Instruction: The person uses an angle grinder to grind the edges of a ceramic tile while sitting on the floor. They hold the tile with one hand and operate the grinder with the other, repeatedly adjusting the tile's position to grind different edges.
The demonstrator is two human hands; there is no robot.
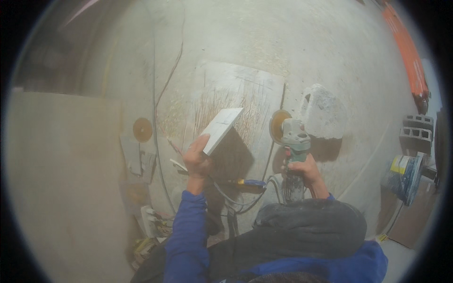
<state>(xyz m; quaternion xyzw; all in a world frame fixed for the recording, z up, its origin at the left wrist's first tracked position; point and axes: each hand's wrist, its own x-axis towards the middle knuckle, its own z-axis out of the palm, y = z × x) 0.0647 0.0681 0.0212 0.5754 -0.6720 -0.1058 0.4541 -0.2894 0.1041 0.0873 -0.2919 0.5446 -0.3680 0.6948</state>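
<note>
My left hand (196, 159) is closed round the near end of a pale rectangular tile piece (223, 125), held tilted above a scored grey board (264, 85). In my right hand (307, 171) is an angle grinder (296, 134), gripped by its body, with a tan cutting disc (277, 127) at its far end. The disc is apart from the tile, to its right. Whether the disc is spinning cannot be told. Below the tile lies a tool with a blue and yellow handle (252, 183), beside a looping grey cable (245, 205).
A rough concrete block (325, 111) sits right of the board. Another tan disc (142, 129) lies left, near a long cable (163, 160) and a large flat panel (61, 179). At the right are a dusty bucket (403, 180), hollow blocks (416, 133) and an orange object (406, 52).
</note>
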